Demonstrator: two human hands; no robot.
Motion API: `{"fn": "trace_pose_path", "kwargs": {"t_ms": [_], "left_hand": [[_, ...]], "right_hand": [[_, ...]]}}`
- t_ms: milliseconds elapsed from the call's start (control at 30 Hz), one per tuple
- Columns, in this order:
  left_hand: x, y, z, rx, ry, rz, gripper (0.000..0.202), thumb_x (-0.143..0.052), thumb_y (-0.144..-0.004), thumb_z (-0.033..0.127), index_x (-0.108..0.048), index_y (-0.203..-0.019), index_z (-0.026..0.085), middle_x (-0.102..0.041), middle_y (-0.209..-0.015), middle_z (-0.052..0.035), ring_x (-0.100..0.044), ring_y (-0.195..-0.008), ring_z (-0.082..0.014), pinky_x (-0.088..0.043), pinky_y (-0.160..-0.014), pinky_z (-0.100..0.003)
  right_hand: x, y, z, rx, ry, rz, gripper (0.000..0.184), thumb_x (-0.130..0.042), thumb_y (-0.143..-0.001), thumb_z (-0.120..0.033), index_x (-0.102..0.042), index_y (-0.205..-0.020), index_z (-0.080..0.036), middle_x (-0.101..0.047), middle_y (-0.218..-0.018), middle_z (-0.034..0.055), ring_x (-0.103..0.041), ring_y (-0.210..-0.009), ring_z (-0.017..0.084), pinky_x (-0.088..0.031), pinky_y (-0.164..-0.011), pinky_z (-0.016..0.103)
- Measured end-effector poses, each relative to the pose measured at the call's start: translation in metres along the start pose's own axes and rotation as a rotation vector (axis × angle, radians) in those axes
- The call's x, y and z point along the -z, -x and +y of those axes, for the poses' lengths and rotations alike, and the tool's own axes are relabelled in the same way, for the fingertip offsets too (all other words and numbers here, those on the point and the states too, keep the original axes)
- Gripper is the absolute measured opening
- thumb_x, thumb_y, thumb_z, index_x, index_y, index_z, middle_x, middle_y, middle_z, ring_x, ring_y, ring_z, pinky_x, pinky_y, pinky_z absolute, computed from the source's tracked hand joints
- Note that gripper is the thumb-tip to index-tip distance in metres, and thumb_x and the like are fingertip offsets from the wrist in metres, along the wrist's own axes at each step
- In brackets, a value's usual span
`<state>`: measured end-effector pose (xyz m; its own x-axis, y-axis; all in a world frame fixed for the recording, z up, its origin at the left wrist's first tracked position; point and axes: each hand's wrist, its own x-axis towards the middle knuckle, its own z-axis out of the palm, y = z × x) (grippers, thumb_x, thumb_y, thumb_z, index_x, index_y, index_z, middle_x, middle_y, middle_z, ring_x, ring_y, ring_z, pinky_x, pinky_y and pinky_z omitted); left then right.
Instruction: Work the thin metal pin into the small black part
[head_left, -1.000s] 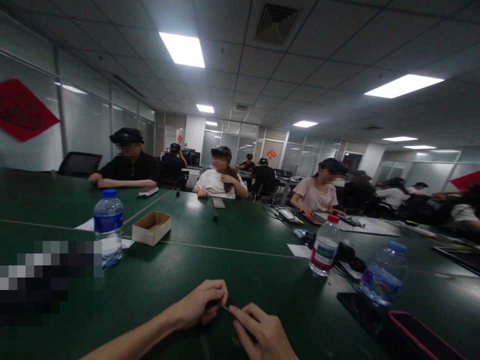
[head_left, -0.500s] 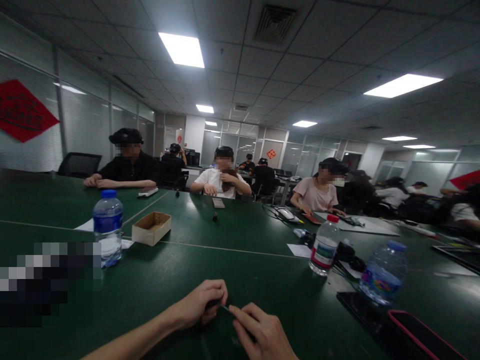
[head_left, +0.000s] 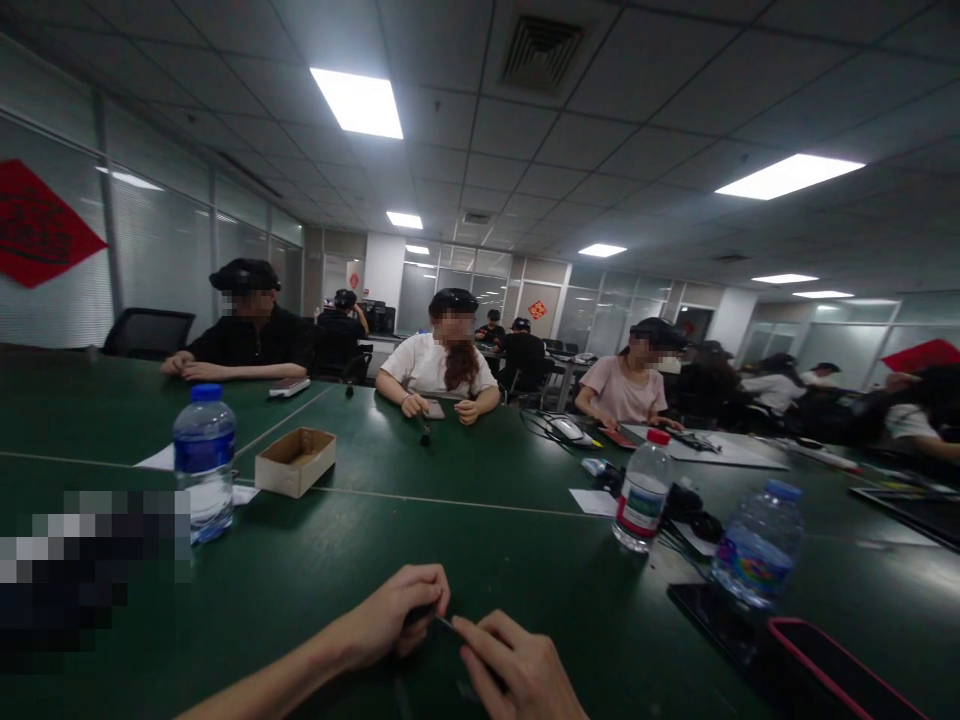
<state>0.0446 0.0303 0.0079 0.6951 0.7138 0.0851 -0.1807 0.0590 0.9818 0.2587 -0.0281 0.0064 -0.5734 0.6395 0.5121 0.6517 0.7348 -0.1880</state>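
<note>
My left hand (head_left: 399, 612) is closed around a small dark object, most of it hidden by the fingers. From it a thin grey strip (head_left: 444, 622) reaches toward my right hand (head_left: 517, 660). My right thumb and fingertips are pinched at the near end of that strip. Its kind is too small and dim to make out. Both hands are held close together above the dark green table (head_left: 337, 560).
Left stand a blue-capped water bottle (head_left: 205, 460) and an open cardboard box (head_left: 295, 462). Right are a red-capped bottle (head_left: 643, 490), another blue-capped bottle (head_left: 759, 545), a black phone (head_left: 716, 625) and a pink-edged dark case (head_left: 840, 665). People in dark headgear sit opposite (head_left: 439, 360).
My hands stay together in nearly the same pose, with the view shifted slightly. The person opposite in white has lowered a hand from the chest to the table.
</note>
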Motion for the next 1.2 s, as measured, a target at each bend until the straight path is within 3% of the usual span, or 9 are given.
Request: {"fn": "trace_pose_path", "kwargs": {"t_ms": [1200], "left_hand": [[-0.0005, 0.0003, 0.0007, 0.001, -0.004, 0.001, 0.025, -0.050, -0.087, 0.041, -0.052, -0.081, 0.017, -0.030, -0.049, 0.0087, -0.024, -0.038, -0.0075, -0.019, -0.039, -0.020]], "right_hand": [[0.0042, -0.0027, -0.0068, -0.015, -0.007, 0.009, 0.036, -0.047, -0.095, -0.020, -0.059, -0.129, -0.020, -0.067, -0.092, 0.0080, -0.065, -0.071, 0.015, -0.051, -0.061, 0.023]]}}
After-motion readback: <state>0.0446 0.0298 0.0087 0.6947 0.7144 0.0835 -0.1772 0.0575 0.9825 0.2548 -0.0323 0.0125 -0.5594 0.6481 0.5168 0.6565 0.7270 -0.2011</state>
